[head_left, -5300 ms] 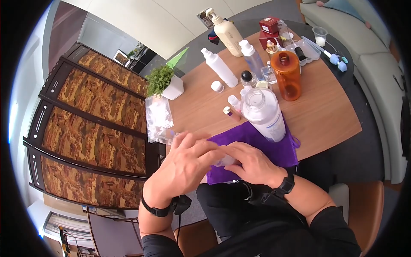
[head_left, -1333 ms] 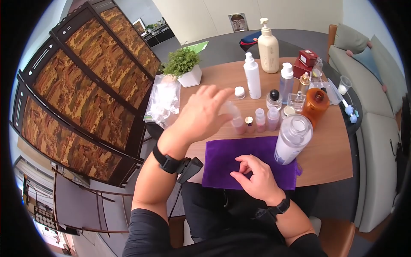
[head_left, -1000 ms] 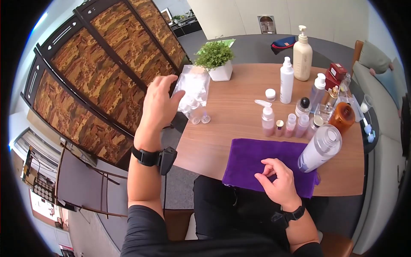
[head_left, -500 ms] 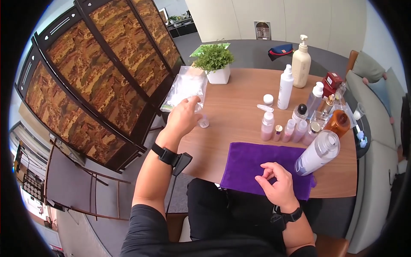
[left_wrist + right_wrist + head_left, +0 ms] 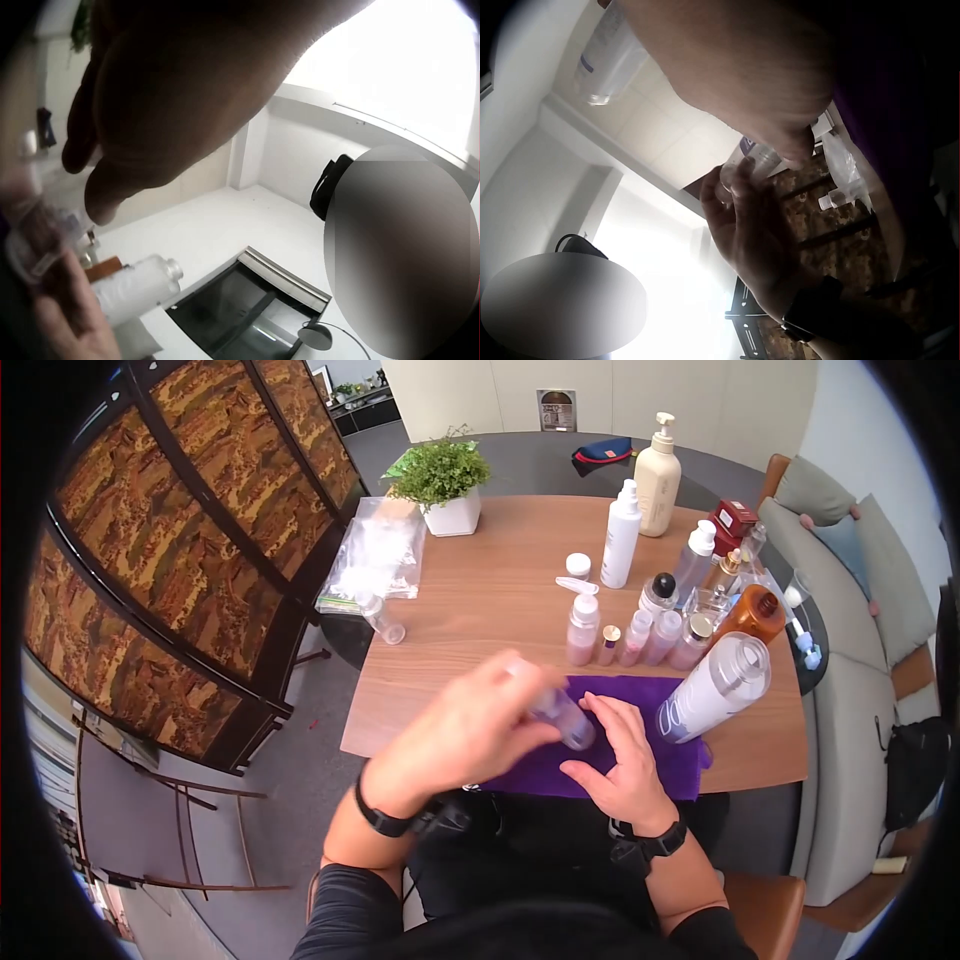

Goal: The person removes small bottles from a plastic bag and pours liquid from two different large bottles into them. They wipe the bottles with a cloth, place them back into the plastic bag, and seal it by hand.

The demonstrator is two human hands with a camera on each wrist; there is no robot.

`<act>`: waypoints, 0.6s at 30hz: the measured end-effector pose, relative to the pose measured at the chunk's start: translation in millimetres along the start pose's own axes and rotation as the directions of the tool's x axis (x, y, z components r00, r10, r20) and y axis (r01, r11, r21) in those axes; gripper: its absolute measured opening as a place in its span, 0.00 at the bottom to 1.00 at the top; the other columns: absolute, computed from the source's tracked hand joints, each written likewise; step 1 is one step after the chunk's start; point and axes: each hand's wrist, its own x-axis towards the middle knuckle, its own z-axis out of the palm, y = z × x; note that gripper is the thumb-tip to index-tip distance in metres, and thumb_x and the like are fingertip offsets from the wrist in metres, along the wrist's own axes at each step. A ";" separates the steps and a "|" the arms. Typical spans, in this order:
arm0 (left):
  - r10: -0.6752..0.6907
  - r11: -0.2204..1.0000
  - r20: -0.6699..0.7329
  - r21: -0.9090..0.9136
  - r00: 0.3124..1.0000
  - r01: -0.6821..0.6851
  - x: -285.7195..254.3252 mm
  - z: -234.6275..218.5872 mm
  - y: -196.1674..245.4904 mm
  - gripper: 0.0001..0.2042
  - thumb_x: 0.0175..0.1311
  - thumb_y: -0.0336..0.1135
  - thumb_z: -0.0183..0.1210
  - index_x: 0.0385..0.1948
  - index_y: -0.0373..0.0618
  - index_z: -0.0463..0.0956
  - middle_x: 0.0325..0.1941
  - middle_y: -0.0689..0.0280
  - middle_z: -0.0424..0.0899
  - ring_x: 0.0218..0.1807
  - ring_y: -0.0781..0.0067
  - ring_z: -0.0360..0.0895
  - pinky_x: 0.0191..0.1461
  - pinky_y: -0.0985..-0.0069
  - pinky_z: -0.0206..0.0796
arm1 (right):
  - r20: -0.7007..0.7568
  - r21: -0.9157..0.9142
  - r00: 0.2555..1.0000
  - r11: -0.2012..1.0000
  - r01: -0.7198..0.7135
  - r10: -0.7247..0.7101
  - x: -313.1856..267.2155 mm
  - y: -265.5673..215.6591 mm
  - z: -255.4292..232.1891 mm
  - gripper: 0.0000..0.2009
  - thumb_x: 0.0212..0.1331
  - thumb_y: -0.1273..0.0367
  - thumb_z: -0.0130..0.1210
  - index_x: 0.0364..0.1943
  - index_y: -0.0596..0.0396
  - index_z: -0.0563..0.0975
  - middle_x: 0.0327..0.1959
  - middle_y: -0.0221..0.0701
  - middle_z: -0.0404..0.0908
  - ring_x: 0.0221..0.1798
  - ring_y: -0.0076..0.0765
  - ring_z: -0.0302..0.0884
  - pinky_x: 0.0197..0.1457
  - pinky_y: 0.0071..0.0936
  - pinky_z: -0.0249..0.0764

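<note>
A small clear bottle point(image 5: 565, 722) is tilted above the purple cloth point(image 5: 675, 760), its base toward the right hand. The left hand point(image 5: 465, 725) grips its upper part between thumb and fingers, somewhat blurred. Beside the base, the right hand point(image 5: 625, 770) has its thumb and fingers spread apart; whether it touches the bottle is unclear. From the right wrist view, the left hand point(image 5: 754, 232) is seen holding the clear bottle point(image 5: 761, 161). Blur covers the bottle point(image 5: 41, 244) in the left wrist view, near the right hand's fingers point(image 5: 79, 311).
A large clear bottle point(image 5: 715, 690) stands at the cloth's right. Behind are several small pink-tinted bottles point(image 5: 583, 632), an amber bottle point(image 5: 750, 618) and a white spray bottle point(image 5: 621, 540). At the left lie a plastic bag point(image 5: 375, 555), a small clear bottle point(image 5: 383, 620) and a potted plant point(image 5: 453, 515).
From beside the plastic bag, the left hand has come right and nearer the body with a clear bottle. The right hand's fingers have spread from their earlier curl.
</note>
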 end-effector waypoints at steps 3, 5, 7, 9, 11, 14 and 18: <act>0.014 0.988 0.060 -0.153 0.998 -0.005 3.0 25.5 -0.9 0.22 0.62 0.28 0.76 0.58 0.43 0.80 0.42 0.58 0.83 0.39 0.57 0.88 0.43 0.64 0.81 | 0.027 0.017 1.000 1.000 -0.011 0.011 -3.5 3.1 2.4 0.33 0.59 0.73 0.75 0.69 0.64 0.74 0.60 0.47 0.80 0.61 0.58 0.77 0.66 0.45 0.75; 0.050 0.990 0.033 -0.132 0.998 -0.045 5.2 29.1 -5.5 0.19 0.67 0.29 0.73 0.58 0.44 0.81 0.44 0.56 0.85 0.42 0.55 0.87 0.47 0.60 0.80 | 0.001 0.027 0.993 0.993 -0.119 0.119 -6.6 6.6 3.3 0.28 0.60 0.74 0.73 0.64 0.65 0.75 0.57 0.48 0.80 0.58 0.59 0.78 0.63 0.45 0.76; 0.096 0.984 -0.010 -0.148 0.995 -0.096 4.7 21.2 -17.5 0.15 0.71 0.27 0.67 0.57 0.41 0.81 0.44 0.55 0.85 0.44 0.57 0.87 0.49 0.60 0.78 | -0.028 0.011 0.996 0.997 -0.082 0.083 -5.1 4.1 3.6 0.25 0.61 0.74 0.72 0.61 0.65 0.76 0.54 0.48 0.80 0.55 0.60 0.79 0.61 0.45 0.76; 0.006 0.979 -0.210 -0.200 0.978 -0.049 0.6 8.0 -22.8 0.12 0.75 0.25 0.61 0.56 0.39 0.81 0.48 0.55 0.85 0.45 0.63 0.86 0.49 0.67 0.77 | -0.040 0.005 0.990 0.991 -0.135 0.135 -5.3 3.9 4.2 0.24 0.62 0.75 0.71 0.61 0.64 0.75 0.53 0.47 0.80 0.55 0.58 0.79 0.61 0.43 0.77; -0.051 0.948 -0.299 -0.316 0.953 -0.048 -7.6 15.5 -37.0 0.11 0.77 0.23 0.57 0.56 0.37 0.81 0.54 0.57 0.82 0.46 0.68 0.85 0.50 0.71 0.77 | -0.058 0.076 0.980 0.980 -0.184 0.188 -12.6 14.0 6.7 0.24 0.63 0.77 0.70 0.61 0.64 0.75 0.54 0.45 0.80 0.57 0.53 0.80 0.62 0.41 0.77; -0.311 0.853 -0.328 -0.510 0.892 0.110 -12.5 43.2 -55.8 0.10 0.76 0.23 0.59 0.54 0.39 0.81 0.54 0.59 0.79 0.48 0.67 0.85 0.51 0.71 0.78 | -0.089 0.246 0.959 0.939 -0.240 0.268 -16.3 18.9 11.6 0.24 0.63 0.80 0.68 0.62 0.63 0.75 0.57 0.41 0.77 0.60 0.45 0.81 0.64 0.37 0.78; -0.294 0.939 -0.159 -0.231 0.942 0.254 -19.3 64.1 -64.6 0.12 0.67 0.26 0.71 0.50 0.44 0.84 0.50 0.58 0.82 0.47 0.55 0.86 0.50 0.66 0.79 | -0.098 0.409 0.939 0.873 -0.265 0.331 -14.2 15.3 11.8 0.25 0.62 0.83 0.68 0.63 0.63 0.74 0.59 0.36 0.72 0.63 0.37 0.81 0.66 0.34 0.79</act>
